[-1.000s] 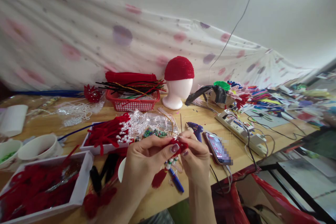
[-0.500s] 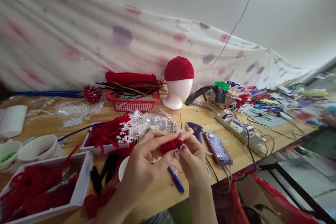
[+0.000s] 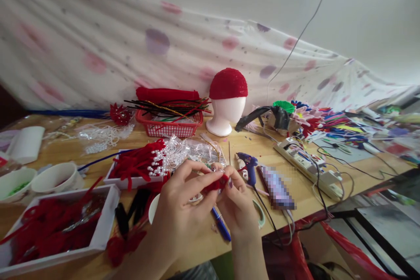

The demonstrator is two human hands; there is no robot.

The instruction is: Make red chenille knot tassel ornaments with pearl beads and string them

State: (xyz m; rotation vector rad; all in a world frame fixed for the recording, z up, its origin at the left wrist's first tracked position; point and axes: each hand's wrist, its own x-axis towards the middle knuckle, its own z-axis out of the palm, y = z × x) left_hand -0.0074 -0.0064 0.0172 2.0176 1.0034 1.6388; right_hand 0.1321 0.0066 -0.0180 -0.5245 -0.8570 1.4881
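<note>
Both of your hands meet over the near edge of the worktop (image 3: 288,151), pinching one small red fuzzy piece (image 3: 216,183) between them. Your left hand (image 3: 179,212) grips it with thumb and forefinger from the left, the other fingers arched above; your right hand (image 3: 236,203) closes on its right end with the fingertips (image 3: 229,182), nails painted dark. The piece is short, deep red and plush, like a bent chenille stem, held just above the wood, too small to show more of its shape. Beneath your hands lies a blue pen (image 3: 220,224), and a white round dish (image 3: 154,207) peeks out at your left wrist. Just beyond the fingers sits a blue glue gun (image 3: 248,167), with a phone (image 3: 276,187) beside it. To your left, a white tray (image 3: 105,223) holds more red pieces, and a second tray (image 3: 113,177) carries red stems tipped with white pearls (image 3: 157,162). Farther back stand a red basket (image 3: 169,128) of stems and a white foam head (image 3: 226,113) wearing a red cap (image 3: 229,83).
</note>
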